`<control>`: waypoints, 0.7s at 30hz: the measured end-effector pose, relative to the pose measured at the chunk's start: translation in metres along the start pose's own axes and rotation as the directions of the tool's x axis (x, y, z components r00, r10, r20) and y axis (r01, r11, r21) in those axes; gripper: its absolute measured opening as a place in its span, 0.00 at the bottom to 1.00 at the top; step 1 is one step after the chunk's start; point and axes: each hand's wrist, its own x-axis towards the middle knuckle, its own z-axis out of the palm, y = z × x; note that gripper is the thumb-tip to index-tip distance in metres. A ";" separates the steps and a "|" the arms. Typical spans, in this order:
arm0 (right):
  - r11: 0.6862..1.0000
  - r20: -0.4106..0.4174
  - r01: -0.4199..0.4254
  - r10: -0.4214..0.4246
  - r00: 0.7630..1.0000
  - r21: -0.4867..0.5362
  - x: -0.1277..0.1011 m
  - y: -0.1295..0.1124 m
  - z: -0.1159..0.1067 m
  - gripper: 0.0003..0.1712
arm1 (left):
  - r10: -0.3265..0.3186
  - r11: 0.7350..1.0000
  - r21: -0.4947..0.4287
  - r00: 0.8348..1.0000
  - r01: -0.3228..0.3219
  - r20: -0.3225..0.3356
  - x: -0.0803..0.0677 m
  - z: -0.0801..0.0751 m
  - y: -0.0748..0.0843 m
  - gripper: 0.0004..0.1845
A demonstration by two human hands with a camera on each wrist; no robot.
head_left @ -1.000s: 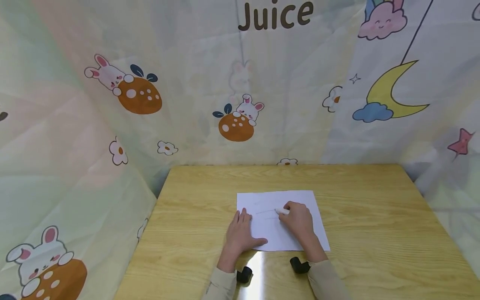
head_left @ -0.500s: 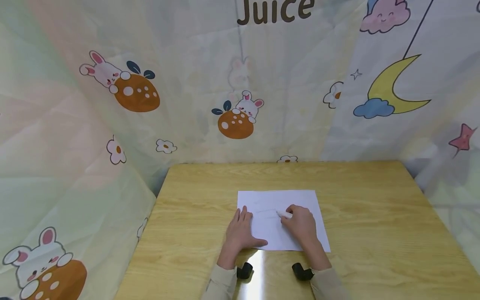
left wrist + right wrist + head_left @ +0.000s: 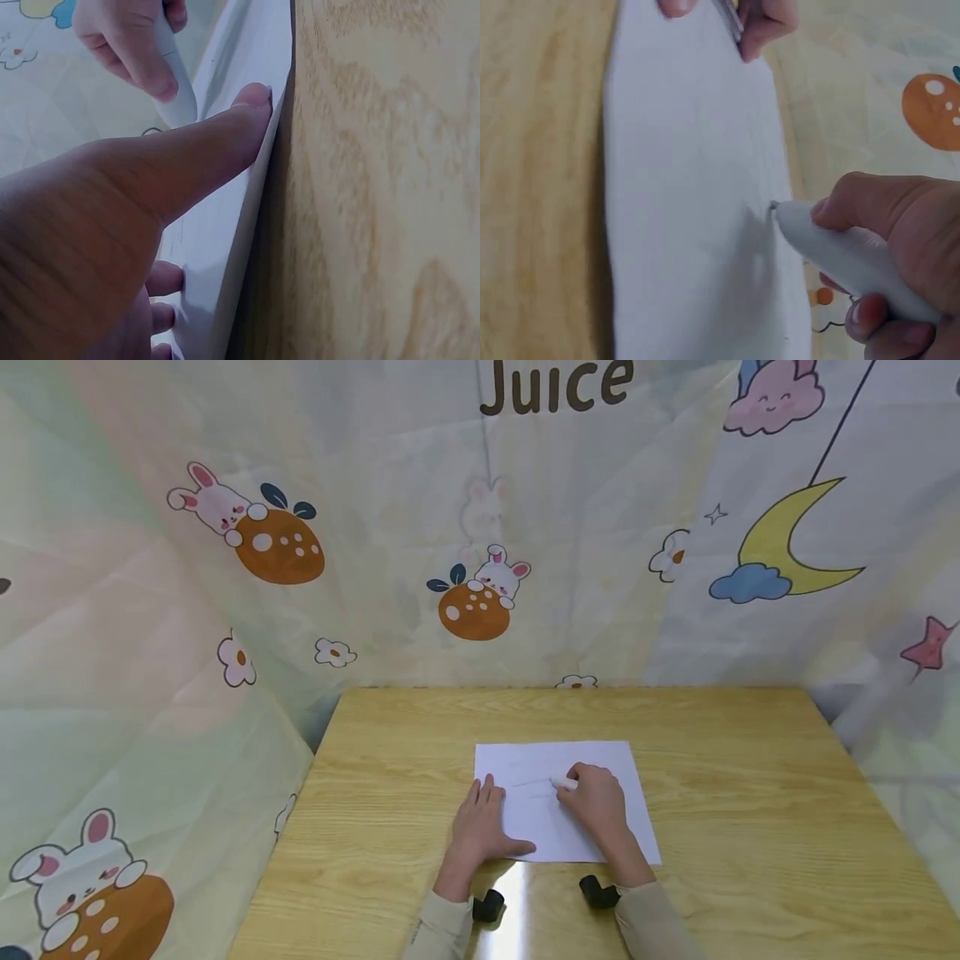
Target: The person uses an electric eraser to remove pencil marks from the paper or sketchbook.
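Right wrist view: the right hand pinches a white pen, back end hidden, and there's the tip, right at the paper, its faint lines hard to make out, on the wooden table, while the left hand, fingers straight, covers the near left corner.

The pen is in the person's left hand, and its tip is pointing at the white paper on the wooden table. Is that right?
Not quite: the pen is in the person's right hand, as the head view shows. Its tip does point at the white paper on the wooden table.
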 end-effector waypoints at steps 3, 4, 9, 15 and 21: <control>1.000 0.011 -0.006 0.006 1.000 -0.012 -0.001 -0.001 0.000 0.09 | -0.001 1.000 -0.007 1.000 0.001 -0.002 -0.001 0.001 0.000 0.60; 1.000 0.011 -0.006 0.006 1.000 -0.012 -0.001 -0.001 0.000 0.09 | 0.000 1.000 -0.010 1.000 0.000 -0.010 -0.001 0.001 0.000 0.60; 1.000 -0.007 0.003 -0.003 1.000 -0.004 0.000 -0.002 0.002 0.09 | 0.005 1.000 -0.013 1.000 -0.006 -0.022 -0.001 0.003 0.000 0.59; 1.000 -0.008 -0.018 0.018 1.000 0.006 0.000 -0.003 0.002 0.09 | 0.004 1.000 -0.012 0.999 -0.004 -0.034 0.000 0.000 0.000 0.59; 1.000 -0.001 -0.021 0.021 1.000 0.005 0.001 -0.004 0.002 0.09 | 0.000 1.000 -0.015 1.000 0.000 -0.026 -0.001 -0.001 0.002 0.59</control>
